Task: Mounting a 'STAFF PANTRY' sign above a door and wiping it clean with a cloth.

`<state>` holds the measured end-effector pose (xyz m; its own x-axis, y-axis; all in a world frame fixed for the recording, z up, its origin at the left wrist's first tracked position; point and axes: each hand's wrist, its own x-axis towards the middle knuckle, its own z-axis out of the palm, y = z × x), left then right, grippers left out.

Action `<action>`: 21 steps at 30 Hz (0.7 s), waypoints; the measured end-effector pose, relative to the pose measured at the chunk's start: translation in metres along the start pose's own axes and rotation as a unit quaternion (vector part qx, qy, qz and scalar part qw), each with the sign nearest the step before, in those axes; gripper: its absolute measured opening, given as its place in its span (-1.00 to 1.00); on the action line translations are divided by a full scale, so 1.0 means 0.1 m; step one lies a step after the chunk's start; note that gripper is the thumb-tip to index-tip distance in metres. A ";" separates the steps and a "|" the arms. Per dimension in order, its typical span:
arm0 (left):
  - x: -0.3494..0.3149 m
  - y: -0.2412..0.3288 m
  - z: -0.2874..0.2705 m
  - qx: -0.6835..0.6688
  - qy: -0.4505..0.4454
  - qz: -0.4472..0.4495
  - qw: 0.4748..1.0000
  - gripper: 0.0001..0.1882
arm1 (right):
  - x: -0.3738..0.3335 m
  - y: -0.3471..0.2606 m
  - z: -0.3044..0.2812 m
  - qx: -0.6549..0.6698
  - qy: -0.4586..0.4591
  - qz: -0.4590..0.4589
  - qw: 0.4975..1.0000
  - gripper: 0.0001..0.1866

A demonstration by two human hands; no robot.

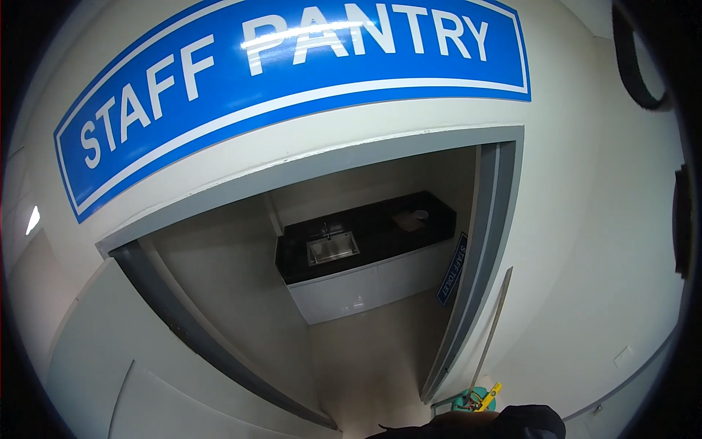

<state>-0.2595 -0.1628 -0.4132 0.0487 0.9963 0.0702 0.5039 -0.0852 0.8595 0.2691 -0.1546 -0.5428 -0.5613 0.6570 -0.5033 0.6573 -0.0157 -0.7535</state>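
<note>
Neither of my hands shows its fingers in the head view. Dark clothing of mine pokes up at the lower edge, with a brownish patch beside it that I cannot make out. Just beyond it, by the right foot of the door frame, stands a green bucket with a long thin handle leaning up from it against the wall. A yellow tool or grip lies across the bucket. I see nothing being held.
A grey door frame opens into a dim pantry, under a large blue sign. The pale door swings at left. Inside are a black counter, a steel sink, white cabinets and a smaller blue sign.
</note>
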 end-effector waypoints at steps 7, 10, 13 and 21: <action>-0.33 -0.11 0.06 -0.069 -0.029 -0.039 0.996 -0.41 | -0.17 0.21 0.14 -0.028 0.026 -0.068 0.997 -0.57; -0.47 -0.18 0.04 -0.097 -0.040 -0.056 0.993 -0.40 | -0.27 0.19 0.19 -0.040 0.035 -0.098 0.994 -0.56; -0.56 -0.21 0.04 -0.127 -0.048 -0.067 0.988 -0.39 | -0.33 0.15 0.16 -0.057 0.048 -0.131 0.989 -0.56; -0.91 -0.26 -0.11 -0.196 -0.070 -0.101 0.973 -0.36 | -0.25 0.13 0.19 -0.110 0.046 -0.177 0.977 -0.57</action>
<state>-0.2863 -0.2511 -0.4368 0.1128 0.9796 -0.1663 0.1501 0.1487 0.9774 0.2821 -0.1857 -0.5485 -0.7316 0.6575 -0.1798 0.5283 0.3803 -0.7591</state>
